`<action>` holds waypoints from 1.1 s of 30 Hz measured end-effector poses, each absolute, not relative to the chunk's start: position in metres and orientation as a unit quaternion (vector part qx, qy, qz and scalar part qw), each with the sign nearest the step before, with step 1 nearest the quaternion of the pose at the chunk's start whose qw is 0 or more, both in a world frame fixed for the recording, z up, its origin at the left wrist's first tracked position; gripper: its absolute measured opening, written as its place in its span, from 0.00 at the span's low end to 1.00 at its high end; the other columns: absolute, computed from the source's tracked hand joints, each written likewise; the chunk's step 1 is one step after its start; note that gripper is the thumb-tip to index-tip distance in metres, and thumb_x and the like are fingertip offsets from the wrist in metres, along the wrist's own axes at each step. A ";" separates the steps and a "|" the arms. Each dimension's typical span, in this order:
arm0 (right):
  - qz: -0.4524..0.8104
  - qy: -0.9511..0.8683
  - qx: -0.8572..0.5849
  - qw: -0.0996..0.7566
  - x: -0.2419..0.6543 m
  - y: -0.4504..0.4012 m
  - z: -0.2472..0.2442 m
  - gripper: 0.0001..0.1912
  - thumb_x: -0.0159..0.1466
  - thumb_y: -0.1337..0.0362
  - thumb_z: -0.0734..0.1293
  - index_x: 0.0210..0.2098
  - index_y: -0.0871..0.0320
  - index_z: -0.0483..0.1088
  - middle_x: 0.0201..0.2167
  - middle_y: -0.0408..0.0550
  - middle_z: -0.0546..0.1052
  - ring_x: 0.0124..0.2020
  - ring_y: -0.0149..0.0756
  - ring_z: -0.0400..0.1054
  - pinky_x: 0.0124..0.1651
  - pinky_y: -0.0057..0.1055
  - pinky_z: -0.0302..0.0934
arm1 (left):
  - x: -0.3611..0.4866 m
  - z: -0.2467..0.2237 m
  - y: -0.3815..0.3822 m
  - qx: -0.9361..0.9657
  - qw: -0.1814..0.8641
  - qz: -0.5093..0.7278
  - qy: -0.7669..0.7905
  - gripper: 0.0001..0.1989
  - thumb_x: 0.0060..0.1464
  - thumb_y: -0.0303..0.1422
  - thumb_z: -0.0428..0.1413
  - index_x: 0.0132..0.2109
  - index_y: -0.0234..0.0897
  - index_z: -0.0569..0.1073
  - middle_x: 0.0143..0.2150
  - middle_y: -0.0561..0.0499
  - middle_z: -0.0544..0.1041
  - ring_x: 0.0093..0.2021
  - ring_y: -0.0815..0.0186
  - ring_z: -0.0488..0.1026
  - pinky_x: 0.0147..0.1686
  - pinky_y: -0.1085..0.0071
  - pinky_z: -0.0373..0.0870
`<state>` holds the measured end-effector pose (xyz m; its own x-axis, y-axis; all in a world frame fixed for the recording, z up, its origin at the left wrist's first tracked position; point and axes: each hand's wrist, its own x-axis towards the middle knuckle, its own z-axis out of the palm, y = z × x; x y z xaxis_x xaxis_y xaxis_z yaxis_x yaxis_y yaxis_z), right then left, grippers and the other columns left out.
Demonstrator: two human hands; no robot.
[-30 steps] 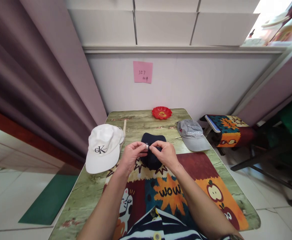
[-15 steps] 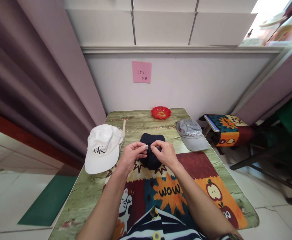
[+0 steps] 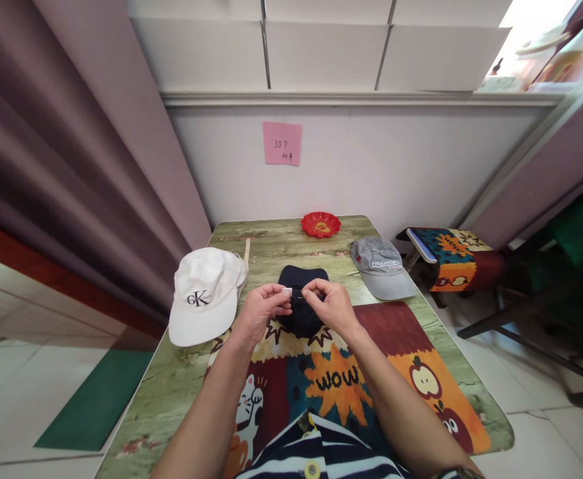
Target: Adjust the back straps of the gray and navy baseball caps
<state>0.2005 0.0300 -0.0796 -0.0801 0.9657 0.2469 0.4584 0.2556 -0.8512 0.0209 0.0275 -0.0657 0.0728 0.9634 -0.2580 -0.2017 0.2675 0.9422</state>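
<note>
A dark navy cap (image 3: 303, 274) stands at the middle of the table, its brim pointing away from me. My left hand (image 3: 265, 309) is closed in a pinch on the small silvery buckle (image 3: 288, 291) at the cap's strap. From the other side, my right hand (image 3: 331, 306) pinches the dark strap (image 3: 296, 294) between thumb and forefinger. The fingers partly cover the strap's ends. To the left sits a white cap (image 3: 204, 283) with black "CK" letters, and to the right a grey cap (image 3: 381, 263) with white lettering.
A red scalloped dish (image 3: 321, 225) stands near the table's far edge. Under my forearms lies a colourful cartoon mat (image 3: 339, 379) on the green wood-patterned table (image 3: 266, 233). A stool with a patterned cover (image 3: 454, 249) is at the right, a curtain (image 3: 136, 133) at the left.
My left hand has shifted slightly left with the buckle, so the gap between my fingertips is wider and more of the strap shows. The caps and dish stay in place.
</note>
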 end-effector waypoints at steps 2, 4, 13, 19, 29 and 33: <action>0.296 -0.670 -0.533 0.425 0.201 0.030 -0.079 0.11 0.61 0.58 0.65 0.28 0.56 0.76 0.19 0.38 0.70 0.20 0.28 0.56 0.28 0.26 0.52 | 0.021 -0.065 0.027 0.383 0.624 0.468 0.494 0.17 0.36 0.37 0.72 0.31 0.31 0.76 0.25 0.50 0.77 0.25 0.68 0.75 0.28 0.72 0.77; 0.293 -0.669 -0.534 0.425 0.200 0.030 -0.078 0.11 0.61 0.59 0.65 0.28 0.56 0.75 0.19 0.38 0.70 0.20 0.28 0.56 0.27 0.26 0.52 | 0.022 -0.065 0.027 0.382 0.625 0.469 0.494 0.18 0.36 0.37 0.72 0.31 0.31 0.76 0.25 0.50 0.77 0.25 0.68 0.75 0.29 0.72 0.77; 0.286 -0.675 -0.527 0.431 0.199 0.029 -0.075 0.10 0.61 0.60 0.64 0.28 0.56 0.76 0.21 0.40 0.74 0.23 0.30 0.64 0.29 0.26 0.53 | 0.026 -0.062 0.025 0.387 0.627 0.469 0.487 0.18 0.36 0.37 0.72 0.31 0.31 0.77 0.26 0.49 0.77 0.25 0.68 0.75 0.28 0.72 0.77; 0.299 -0.675 -0.523 0.426 0.200 0.028 -0.075 0.11 0.61 0.59 0.64 0.28 0.56 0.75 0.20 0.40 0.74 0.21 0.29 0.62 0.27 0.26 0.52 | 0.025 -0.062 0.024 0.383 0.631 0.465 0.489 0.18 0.35 0.37 0.72 0.31 0.32 0.76 0.25 0.50 0.77 0.25 0.69 0.75 0.29 0.73 0.77; 0.293 -0.693 -0.512 0.415 0.199 0.027 -0.074 0.10 0.62 0.60 0.64 0.30 0.56 0.76 0.23 0.40 0.75 0.22 0.30 0.62 0.30 0.26 0.54 | 0.025 -0.062 0.024 0.389 0.633 0.465 0.481 0.18 0.36 0.37 0.72 0.32 0.31 0.77 0.26 0.50 0.77 0.25 0.69 0.75 0.28 0.73 0.77; 0.291 -0.699 -0.509 0.409 0.198 0.026 -0.071 0.10 0.63 0.60 0.64 0.30 0.55 0.76 0.24 0.40 0.76 0.22 0.29 0.62 0.29 0.26 0.52 | 0.027 -0.065 0.024 0.393 0.634 0.465 0.478 0.18 0.36 0.37 0.72 0.33 0.31 0.77 0.26 0.50 0.77 0.26 0.68 0.75 0.28 0.73 0.77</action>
